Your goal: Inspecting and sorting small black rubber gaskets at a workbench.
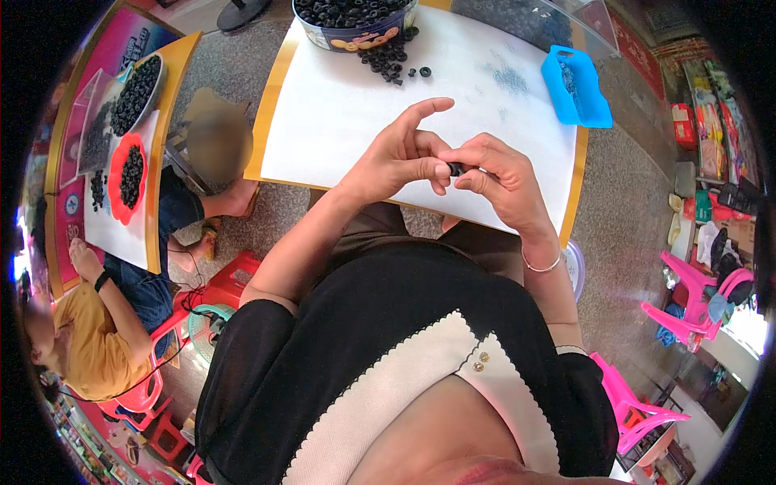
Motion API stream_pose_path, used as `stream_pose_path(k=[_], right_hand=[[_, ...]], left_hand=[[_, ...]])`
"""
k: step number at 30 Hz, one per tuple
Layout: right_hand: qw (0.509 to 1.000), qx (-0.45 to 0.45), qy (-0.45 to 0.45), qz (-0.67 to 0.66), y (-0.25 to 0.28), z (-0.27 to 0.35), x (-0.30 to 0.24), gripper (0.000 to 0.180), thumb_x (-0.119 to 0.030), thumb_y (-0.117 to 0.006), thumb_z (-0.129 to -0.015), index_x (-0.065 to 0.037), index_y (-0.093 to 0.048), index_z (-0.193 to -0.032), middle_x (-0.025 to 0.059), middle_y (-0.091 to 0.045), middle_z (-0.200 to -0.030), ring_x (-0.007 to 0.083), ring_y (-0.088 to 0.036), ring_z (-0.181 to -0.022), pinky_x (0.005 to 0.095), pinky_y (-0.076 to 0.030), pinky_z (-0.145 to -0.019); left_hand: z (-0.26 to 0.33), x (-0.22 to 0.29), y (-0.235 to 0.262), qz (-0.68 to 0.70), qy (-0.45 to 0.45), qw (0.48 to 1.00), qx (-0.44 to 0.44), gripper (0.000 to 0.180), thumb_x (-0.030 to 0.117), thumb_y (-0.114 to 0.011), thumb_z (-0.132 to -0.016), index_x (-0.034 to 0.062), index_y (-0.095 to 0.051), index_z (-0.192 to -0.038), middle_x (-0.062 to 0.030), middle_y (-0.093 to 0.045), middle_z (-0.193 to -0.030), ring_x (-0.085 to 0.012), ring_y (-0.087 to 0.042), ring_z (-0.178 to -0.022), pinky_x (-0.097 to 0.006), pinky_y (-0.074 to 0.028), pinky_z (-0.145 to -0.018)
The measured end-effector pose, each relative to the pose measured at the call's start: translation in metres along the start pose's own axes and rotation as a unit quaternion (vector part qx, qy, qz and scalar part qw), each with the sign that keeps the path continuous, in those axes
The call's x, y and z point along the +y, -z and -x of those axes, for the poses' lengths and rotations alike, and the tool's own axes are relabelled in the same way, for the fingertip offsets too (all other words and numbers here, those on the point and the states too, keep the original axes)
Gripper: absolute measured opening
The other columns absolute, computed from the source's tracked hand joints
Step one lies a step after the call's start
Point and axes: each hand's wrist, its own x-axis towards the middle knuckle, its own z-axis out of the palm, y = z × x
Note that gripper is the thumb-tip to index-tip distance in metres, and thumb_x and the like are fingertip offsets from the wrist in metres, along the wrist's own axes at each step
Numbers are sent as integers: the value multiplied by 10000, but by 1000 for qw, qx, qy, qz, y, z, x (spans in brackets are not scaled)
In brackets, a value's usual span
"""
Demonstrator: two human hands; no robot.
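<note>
Above the near edge of a white-covered table (pixel 315 121), my two hands meet at a small black ring-like part (pixel 455 169). The thumb and fingers of my right hand (pixel 505 178) pinch it from the right. From the other side, the thumb and a finger of my left hand (pixel 396 158) close on its left end, while the index finger points up and away. My fingertips partly hide the piece. Beyond my hands, loose black parts (pixel 384 61) lie spilled in front of a round tub (pixel 352 39) heaped with more of them.
At the table's right edge stands a blue plastic tray (pixel 598 109) with tiny clear bits. Similar bits (pixel 509 78) are scattered on the sheet, near a transparent box (pixel 517 20). To the left, a person in a yellow top (pixel 101 343) sits by another table with a red bowl (pixel 121 206).
</note>
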Motion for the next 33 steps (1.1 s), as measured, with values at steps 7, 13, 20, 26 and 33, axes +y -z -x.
stream_pose_path(k=[7, 13, 20, 26, 33], right_hand=[[1000, -23, 6, 10, 5, -1, 1, 245, -57, -673, -780, -53, -669, -1025, 15, -564, -824, 107, -529, -689, 243, -444, -634], [996, 84, -28, -22, -9, 0, 0, 274, -53, -675, -782, -49, -614, -1049, 2, -575, -777, 84, -531, -713, 233, -453, -665], [993, 97, -64, -12, -9, 5, 1, 184, -73, -693, -787, -41, -590, -936, 6, -599, -766, 74, -536, -715, 228, -456, -671], [991, 107, -81, -29, -11, 11, 4, 135, -52, -676, -802, -28, -589, -902, 14, -621, -774, 75, -562, -717, 225, -464, -657], [972, 157, -95, -147, -23, 12, 4, 141, -30, -649, -817, -32, -578, -939, 14, -613, -776, 75, -567, -717, 216, -470, -647]], left_hand=[[0, -7, -2, -24, -4, 1000, 2, 666, 56, -624, -861, -2, -220, -1388, -94, -611, -910, -151, -606, -745, -275, -515, -677], [0, -26, -2, 52, -11, 992, 114, 388, 77, -639, -854, -42, -488, -1191, -82, -627, -905, -137, -587, -723, -260, -494, -666], [2, -22, 3, -4, 14, 994, 108, 168, 61, -652, -834, -21, -629, -979, -97, -641, -856, -147, -588, -715, -283, -494, -646], [2, -21, 0, -38, 3, 992, 116, 161, 38, -652, -830, -21, -631, -979, -98, -639, -839, -151, -595, -692, -286, -508, -648], [5, -39, -12, -3, -76, 983, 169, 175, 37, -642, -838, -24, -619, -1001, -98, -633, -866, -154, -603, -700, -283, -514, -630]])
